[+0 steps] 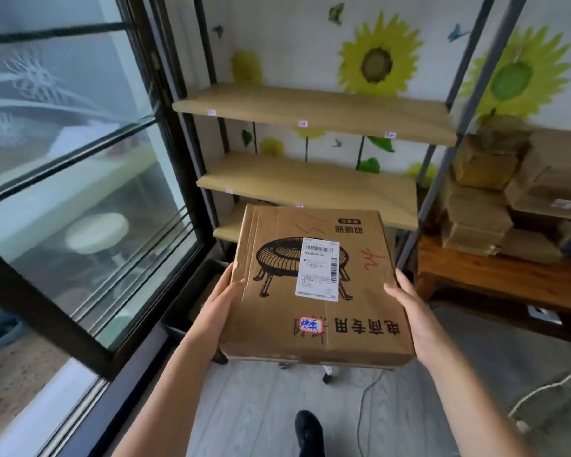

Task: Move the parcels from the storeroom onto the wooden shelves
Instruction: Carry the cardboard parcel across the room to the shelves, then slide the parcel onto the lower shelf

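Observation:
I hold a large flat cardboard parcel in front of me at waist height. It bears a white shipping label, a black drawing of a round heater and printed characters. My left hand grips its left edge and my right hand grips its right edge. Straight ahead stand the wooden shelves in a dark metal frame; the top board and the middle board carry nothing. The parcel hides most of the lowest board.
A glass partition with a black frame runs along my left. At the right, several stacked cardboard parcels rest on a low wooden bench. A cable trails over the grey floor, and my shoe shows below.

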